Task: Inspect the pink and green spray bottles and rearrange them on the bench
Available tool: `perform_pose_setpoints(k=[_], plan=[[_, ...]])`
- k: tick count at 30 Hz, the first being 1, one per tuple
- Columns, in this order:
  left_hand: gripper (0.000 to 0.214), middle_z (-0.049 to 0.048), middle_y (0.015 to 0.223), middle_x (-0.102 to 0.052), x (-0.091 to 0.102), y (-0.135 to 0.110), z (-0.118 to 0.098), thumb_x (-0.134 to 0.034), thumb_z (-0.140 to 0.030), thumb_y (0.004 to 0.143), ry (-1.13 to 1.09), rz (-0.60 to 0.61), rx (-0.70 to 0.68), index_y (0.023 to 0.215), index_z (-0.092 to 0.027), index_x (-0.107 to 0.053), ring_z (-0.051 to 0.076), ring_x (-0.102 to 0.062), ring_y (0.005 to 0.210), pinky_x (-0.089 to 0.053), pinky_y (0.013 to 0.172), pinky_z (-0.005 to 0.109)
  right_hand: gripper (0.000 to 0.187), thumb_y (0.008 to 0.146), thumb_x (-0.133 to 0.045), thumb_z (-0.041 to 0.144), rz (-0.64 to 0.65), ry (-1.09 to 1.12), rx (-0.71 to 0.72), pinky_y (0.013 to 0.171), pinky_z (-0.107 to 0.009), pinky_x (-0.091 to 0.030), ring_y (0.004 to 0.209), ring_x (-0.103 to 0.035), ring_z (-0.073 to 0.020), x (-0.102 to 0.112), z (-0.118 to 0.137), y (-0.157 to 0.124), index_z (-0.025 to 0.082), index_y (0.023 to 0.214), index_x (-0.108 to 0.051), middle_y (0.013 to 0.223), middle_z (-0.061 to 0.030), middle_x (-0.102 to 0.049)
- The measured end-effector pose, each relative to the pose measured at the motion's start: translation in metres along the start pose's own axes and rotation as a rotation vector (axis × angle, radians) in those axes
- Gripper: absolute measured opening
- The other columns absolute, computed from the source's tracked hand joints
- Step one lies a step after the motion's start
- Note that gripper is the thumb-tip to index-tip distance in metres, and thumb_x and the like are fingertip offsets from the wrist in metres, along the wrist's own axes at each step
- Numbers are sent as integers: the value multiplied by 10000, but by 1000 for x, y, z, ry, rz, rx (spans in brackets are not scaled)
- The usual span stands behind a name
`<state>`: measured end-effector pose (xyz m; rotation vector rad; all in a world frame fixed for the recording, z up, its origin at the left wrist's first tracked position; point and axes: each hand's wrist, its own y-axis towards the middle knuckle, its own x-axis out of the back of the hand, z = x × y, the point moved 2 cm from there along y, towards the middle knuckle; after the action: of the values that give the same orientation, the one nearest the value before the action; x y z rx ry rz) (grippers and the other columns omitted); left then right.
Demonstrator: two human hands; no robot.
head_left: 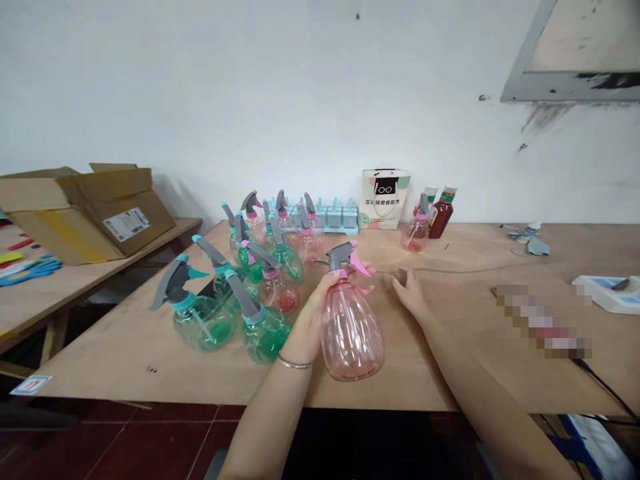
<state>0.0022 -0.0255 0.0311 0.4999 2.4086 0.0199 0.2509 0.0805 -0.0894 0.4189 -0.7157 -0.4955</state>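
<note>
A clear pink spray bottle (353,337) with a grey and pink trigger head is upright near the table's front edge. My left hand (320,300) is closed around its neck, just under the head; some fingers are hidden behind the bottle. To the right of it, my right hand (411,292) is low over the table, fingers apart and slightly bent, holding nothing. Left of the bottle stand several similar sprayers, among them a green spray bottle (267,337) and a pink spray bottle (280,293). Another pink spray bottle (415,233) stands farther back on the right.
Along the wall are light-blue ice-pop moulds (335,219), a paper bag (383,200) and a dark red bottle (442,215). A cardboard box (85,213) sits on the left table. At right lie a blurred-out object (540,323) with a cable and a white-and-blue tray (607,297).
</note>
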Motion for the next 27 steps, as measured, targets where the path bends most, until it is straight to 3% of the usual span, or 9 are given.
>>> perform_pose_setpoints(k=[4, 9, 13, 15, 18, 20, 23, 27], plan=[[334, 85, 1075, -714, 0, -4, -1, -706, -414, 760, 64, 85, -16, 982, -165, -694, 294, -667, 1049, -458, 1048, 468, 406, 777, -534, 440, -79, 31, -7, 1000, -485, -430, 1122, -564, -295, -1, -5, 15, 180, 1088, -536, 1134, -152, -610], [451, 112, 1149, -684, 10, 21, 3, -694, -429, 653, -91, 285, 65, 1028, -181, -669, 375, -593, 1168, -392, 1049, 601, 532, 744, -566, 410, -215, 30, -58, 1038, -509, -380, 1196, -492, -317, 5, -12, 59, 139, 1189, -461, 1219, -190, -543], [351, 93, 994, -713, 13, 28, 3, -673, -341, 638, -140, 206, 125, 952, -183, -670, 354, -609, 1138, -375, 1050, 608, 732, 693, -646, 402, -309, -16, -133, 1078, -530, -317, 1285, -403, -376, 16, -13, 105, 50, 1279, -382, 1302, -273, -460], [216, 57, 857, -706, 14, 24, 3, -665, -306, 675, -126, 100, 92, 853, -182, -668, 290, -659, 1020, -401, 1050, 564, 841, 660, -705, 412, -340, -62, -172, 1097, -518, -299, 1308, -385, -390, 20, -12, 126, 27, 1316, -346, 1345, -291, -426], [110, 33, 842, -701, 15, 16, 6, -665, -250, 710, -61, -12, 18, 804, -192, -666, 235, -673, 961, -419, 1065, 484, 976, 614, -764, 463, -340, -97, -183, 1105, -522, -292, 1316, -386, -395, 23, -9, 151, 38, 1362, -303, 1386, -283, -405], [149, 57, 897, -714, 14, 17, 9, -671, -261, 697, -42, 7, 45, 825, -185, -673, 268, -662, 1030, -409, 1074, 480, 1031, 595, -773, 496, -323, -88, -175, 1091, -536, -305, 1305, -402, -398, 23, -9, 163, 54, 1386, -280, 1394, -274, -412], [279, 102, 951, -723, 10, 27, 10, -676, -288, 626, -114, 134, 92, 876, -164, -671, 334, -624, 1127, -378, 1086, 522, 1068, 588, -769, 485, -309, -71, -172, 1063, -534, -342, 1281, -437, -390, 21, -9, 176, 69, 1415, -237, 1404, -264, -422], [341, 109, 923, -726, 8, 35, 8, -665, -292, 600, -184, 202, 55, 914, -159, -660, 331, -643, 1096, -366, 1092, 509, 960, 623, -737, 421, -275, -85, -169, 1011, -489, -401, 1208, -509, -345, 18, -9, 183, 100, 1401, -275, 1371, -239, -470]])
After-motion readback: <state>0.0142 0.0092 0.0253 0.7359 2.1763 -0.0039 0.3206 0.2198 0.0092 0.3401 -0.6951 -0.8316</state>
